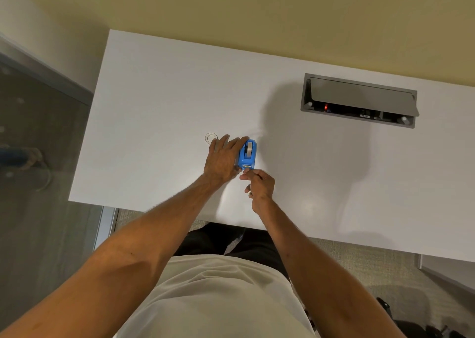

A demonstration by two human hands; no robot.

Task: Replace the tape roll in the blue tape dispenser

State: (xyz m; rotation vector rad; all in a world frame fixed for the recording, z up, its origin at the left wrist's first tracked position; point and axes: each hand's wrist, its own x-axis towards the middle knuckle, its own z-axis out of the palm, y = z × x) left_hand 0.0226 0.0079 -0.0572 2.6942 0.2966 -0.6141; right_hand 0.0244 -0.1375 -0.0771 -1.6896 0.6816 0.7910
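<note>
A person stands at a white desk [159,93]. A blue tape dispenser [247,154] sits near the middle of the desk with a roll of tape seated in it. The left hand [223,157] lies flat against the dispenser's left side, steadying it. The right hand [259,183] pinches its fingertips together at the cutter end. A clear empty ring [211,137] lies just beyond the left hand. A grey cable hatch [359,100] stands open farther right.
</note>
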